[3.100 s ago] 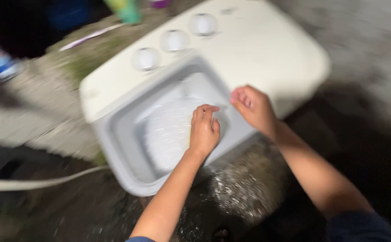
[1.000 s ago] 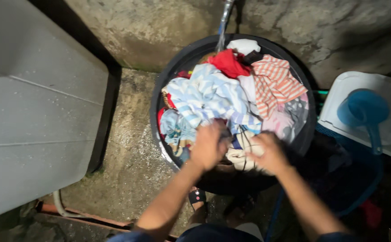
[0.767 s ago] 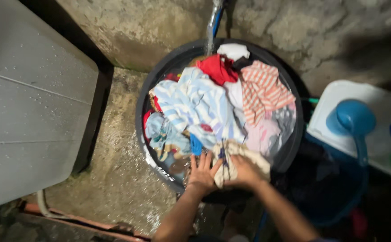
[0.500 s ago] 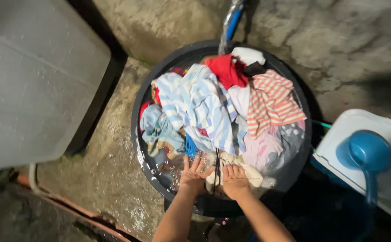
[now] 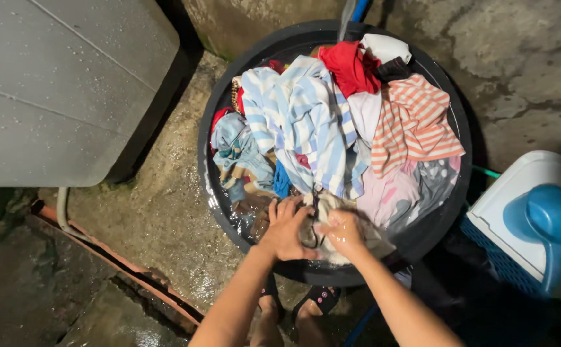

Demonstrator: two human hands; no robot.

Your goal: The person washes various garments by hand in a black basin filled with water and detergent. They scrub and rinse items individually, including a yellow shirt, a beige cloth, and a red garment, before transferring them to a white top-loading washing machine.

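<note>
Nearest the camera, at six o'clock, two feet in dark open sandals stand on the wet concrete ground just below the tub's near rim. Both bare forearms rise from the bottom edge toward the centre. The left hand lies with fingers bent over a pale cream wet garment at the near edge of the pile; the right hand is curled into a loose fist on the same cloth, just beside the left, and a thin dark strap runs between them. Both hands are wet and gripping, so the cream garment sits bunched between them at the tub's six o'clock side, inside the rim.

The round black plastic tub fills the middle, with a little water showing at its seven o'clock wall. Heaped in it, going away: a pink cloth and a grey patterned cloth at four o'clock, a faded blue-green cloth at nine o'clock, a blue-and-white striped shirt across the centre, an orange-and-white striped shirt at two o'clock, and a red garment with a white cloth at twelve o'clock.

At ten o'clock stands a grey speckled box-shaped appliance. At four o'clock, well apart, a blue plastic dipper rests on a white lid over a blue basket.
</note>
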